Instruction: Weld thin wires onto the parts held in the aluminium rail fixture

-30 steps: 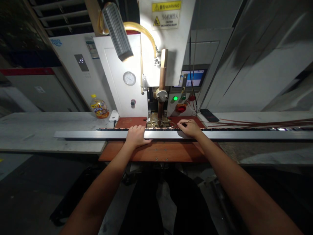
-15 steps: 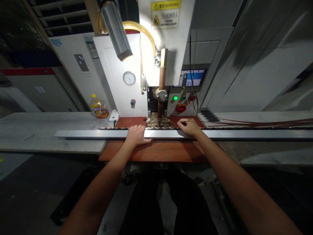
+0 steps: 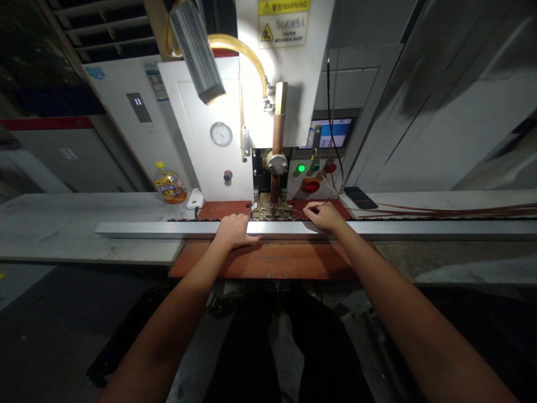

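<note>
A long silver metal bar (image 3: 285,228) lies across the work surface, with a thin dark strip (image 3: 197,220) along its far edge. My left hand (image 3: 233,230) is closed over the bar left of centre, its thumb along the near side. At the right, my right hand (image 3: 324,216) rests by the bar's far edge, fingertips pinched on a thin copper-coloured wire that points toward the machine's tip. Between the hands, a vertical copper electrode (image 3: 275,189) comes down to a small brass-coloured fixture (image 3: 264,208) just behind the bar.
A red-brown board (image 3: 268,263) lies under the bar. Several thin reddish wires (image 3: 440,210) and a phone (image 3: 359,197) lie at the right. A bottle with a yellow cap (image 3: 170,186) stands at the left. Above hangs a lamp (image 3: 197,53); a green button (image 3: 301,168) glows.
Both hands hold nearly the same places. The display on the white cabinet at the left reads differently. The view has shifted very slightly.
</note>
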`<state>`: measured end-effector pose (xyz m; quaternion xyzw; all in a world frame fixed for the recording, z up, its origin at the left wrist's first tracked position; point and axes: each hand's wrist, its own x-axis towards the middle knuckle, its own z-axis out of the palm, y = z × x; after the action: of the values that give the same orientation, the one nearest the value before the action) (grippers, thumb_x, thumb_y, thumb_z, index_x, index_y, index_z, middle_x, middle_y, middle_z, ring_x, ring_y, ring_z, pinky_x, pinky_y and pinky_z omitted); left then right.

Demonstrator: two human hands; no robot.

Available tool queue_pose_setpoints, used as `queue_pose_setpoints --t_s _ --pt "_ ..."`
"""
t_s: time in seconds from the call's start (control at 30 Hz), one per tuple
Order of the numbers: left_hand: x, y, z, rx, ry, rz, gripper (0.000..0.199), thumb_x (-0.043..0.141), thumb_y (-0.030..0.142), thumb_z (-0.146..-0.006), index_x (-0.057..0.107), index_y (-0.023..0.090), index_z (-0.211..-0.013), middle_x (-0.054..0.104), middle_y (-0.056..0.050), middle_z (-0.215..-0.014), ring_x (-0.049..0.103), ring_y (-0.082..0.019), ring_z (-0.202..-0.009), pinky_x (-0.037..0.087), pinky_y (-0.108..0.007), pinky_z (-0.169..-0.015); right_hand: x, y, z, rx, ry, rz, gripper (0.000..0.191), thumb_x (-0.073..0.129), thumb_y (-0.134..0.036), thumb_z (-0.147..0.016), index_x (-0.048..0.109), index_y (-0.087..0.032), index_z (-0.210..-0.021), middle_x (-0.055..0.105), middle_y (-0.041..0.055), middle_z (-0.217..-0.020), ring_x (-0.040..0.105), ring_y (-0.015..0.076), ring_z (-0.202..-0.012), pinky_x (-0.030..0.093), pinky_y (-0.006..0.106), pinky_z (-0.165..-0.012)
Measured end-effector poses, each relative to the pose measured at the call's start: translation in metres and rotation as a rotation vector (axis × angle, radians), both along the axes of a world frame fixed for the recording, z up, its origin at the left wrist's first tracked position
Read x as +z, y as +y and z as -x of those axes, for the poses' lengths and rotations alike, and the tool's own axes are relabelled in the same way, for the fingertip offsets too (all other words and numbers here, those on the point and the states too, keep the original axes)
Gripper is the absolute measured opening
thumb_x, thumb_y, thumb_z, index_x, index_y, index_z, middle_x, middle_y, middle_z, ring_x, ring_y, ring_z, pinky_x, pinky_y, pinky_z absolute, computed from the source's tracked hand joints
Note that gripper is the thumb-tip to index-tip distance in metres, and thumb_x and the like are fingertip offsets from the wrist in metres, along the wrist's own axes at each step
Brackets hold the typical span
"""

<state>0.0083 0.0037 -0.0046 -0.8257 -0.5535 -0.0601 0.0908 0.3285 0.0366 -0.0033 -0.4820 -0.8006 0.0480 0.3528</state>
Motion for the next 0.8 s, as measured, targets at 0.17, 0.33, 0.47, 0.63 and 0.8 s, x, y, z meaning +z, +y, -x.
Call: queue_pose_setpoints --t_s 0.17,0.33,0.47,0.63,0.8 --pt "0.002 0.003 0.0 0.004 -0.001 0.024 0.062 0.061 0.075 -0.072 0.064 0.02 -0.101 0.07 -0.014 -0.107 0.065 -0.033 -0.098 0.046 -0.041 -0.081 0.0 0.003 0.0 0.002 0.018 0.012 0.027 0.052 -0.03 -0.086 0.071 -0.023 -0.07 0.078 0.0059 -0.082 0.07 0.0227 -0.08 0.051 0.031 -0.079" --pt "0.002 0.004 0.0 0.005 0.017 0.02 0.062 0.06 0.075 -0.072 0.064 0.02 -0.101 0.071 -0.013 -0.107 0.065 -0.032 -0.097 0.047 -0.039 -0.079 0.001 0.003 -0.001 0.008 0.02 0.032 0.028 0.051 -0.031 -0.086 0.07 -0.022 -0.068 0.077 0.0058 -0.082 0.07 0.0219 -0.078 0.052 0.031 -0.079" --pt "0.003 0.005 0.0 0.002 0.022 0.021 0.063 0.06 0.076 -0.071 0.064 0.02 -0.098 0.072 -0.014 -0.105 0.066 -0.032 -0.095 0.047 -0.039 -0.077 0.0 0.004 -0.001 0.005 0.037 0.036 0.027 0.052 -0.031 -0.085 0.07 -0.022 -0.068 0.077 0.0063 -0.082 0.07 0.022 -0.078 0.052 0.031 -0.078" --pt "0.001 0.006 0.0 -0.006 0.005 0.024 0.064 0.058 0.077 -0.071 0.065 0.02 -0.098 0.072 -0.014 -0.104 0.067 -0.032 -0.095 0.047 -0.039 -0.078 -0.003 0.009 -0.003 -0.005 0.074 0.039 0.024 0.054 -0.03 -0.084 0.071 -0.022 -0.069 0.077 0.0058 -0.081 0.069 0.0223 -0.078 0.052 0.031 -0.078" --pt "0.0 0.007 0.0 0.007 -0.006 0.027 0.067 0.056 0.079 -0.071 0.065 0.02 -0.1 0.072 -0.014 -0.102 0.066 -0.033 -0.096 0.047 -0.04 -0.079 -0.004 0.014 -0.005 -0.016 0.103 0.049 0.023 0.055 -0.031 -0.084 0.071 -0.021 -0.071 0.077 0.0061 -0.082 0.069 0.0226 -0.078 0.052 0.032 -0.078"
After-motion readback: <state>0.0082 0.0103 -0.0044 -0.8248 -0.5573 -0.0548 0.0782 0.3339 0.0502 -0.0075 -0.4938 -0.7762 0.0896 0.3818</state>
